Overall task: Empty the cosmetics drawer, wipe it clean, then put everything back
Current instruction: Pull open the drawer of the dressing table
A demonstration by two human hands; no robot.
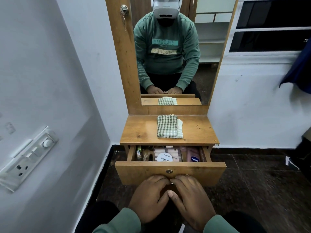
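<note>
A person sits facing a small wooden desk (198, 132) with a tall mirror (212, 47) rising at its 12 o'clock side. The drawer (198, 172) under the desk top stands partly open, pulled toward the sitter at 6 o'clock, and is still full. Both hands lie side by side against the lower middle of its front panel, just below the round metal lock (168, 171): the left hand (148, 197) toward 7 o'clock, the right hand (193, 200) toward 5 o'clock, with the thumbs touching between them. The fingers of each are bent at the knuckles with the tips out of sight, so I cannot tell whether either grip has closed on the panel or merely rests against it. Inside the drawer, a white round tub (165, 157) marked nail polish sits at the front centre, on top of pale pink packaging. A pink bottle (193, 154) lies at its 3 o'clock, and several small bottles (139, 153) crowd the 9 o'clock end. A folded green-and-white checked cloth (168, 126) lies on the desk top, toward the mirror. A switchboard (28, 158) is fixed to the wall at 9 o'clock.
</note>
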